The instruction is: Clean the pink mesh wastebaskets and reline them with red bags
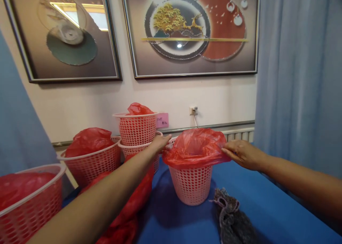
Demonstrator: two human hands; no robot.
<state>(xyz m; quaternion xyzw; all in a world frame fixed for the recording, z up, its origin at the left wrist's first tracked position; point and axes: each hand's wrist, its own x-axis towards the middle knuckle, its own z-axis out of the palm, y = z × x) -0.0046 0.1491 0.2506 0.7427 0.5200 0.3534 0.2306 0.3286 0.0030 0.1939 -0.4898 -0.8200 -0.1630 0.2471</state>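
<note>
A pink perforated plastic basket (191, 187) stands upright on a blue surface, with a red plastic bag (197, 146) lining it and folded out over its rim. My left hand (161, 143) is at the left side of the rim, its fingers closed on the bag's edge and partly hidden behind my wrist. On the opposite side my right hand (239, 153) pinches the bag between thumb and fingers, pulling that edge outward. In front of the basket lies a dark grey knitted cloth (233, 215) with a purple edge.
More pink baskets with red bags stand to the left: one at the near edge (34, 197), one behind it (91, 165), and a stack (137, 130). Loose red bags (136, 201) lie beneath my left arm. A blue curtain (294, 94) hangs at the right.
</note>
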